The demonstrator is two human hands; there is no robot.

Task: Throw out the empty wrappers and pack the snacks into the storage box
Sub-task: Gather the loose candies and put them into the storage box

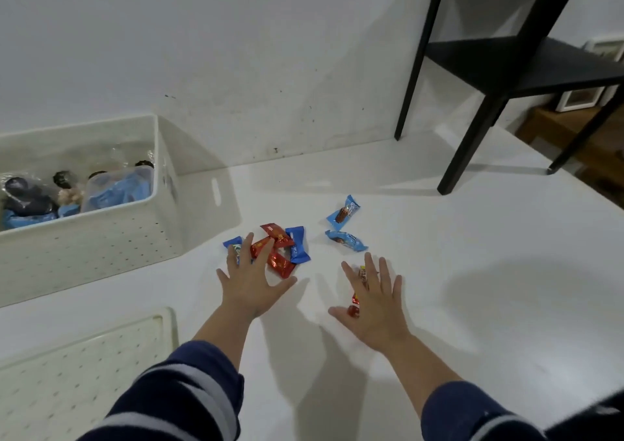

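A pile of small red snacks (279, 253) and blue snacks (297, 244) lies mid-table. My left hand (251, 280) hovers over its near-left side, fingers spread and straight, partly hiding a blue packet (233, 243). Two more blue snack packs (343, 216) (346, 240) lie to the right of the pile. My right hand (373, 300) is spread flat over a red and yellow snack (354, 309), which shows between my fingers and by my thumb. The white perforated storage box (94, 238) stands at the left, holding several packets.
The box's white perforated lid (84, 366) lies flat at the near left. A black shelf frame (489, 76) stands on the table at the back right. A white wall runs behind the table. The table's right edge drops off beyond the shelf legs.
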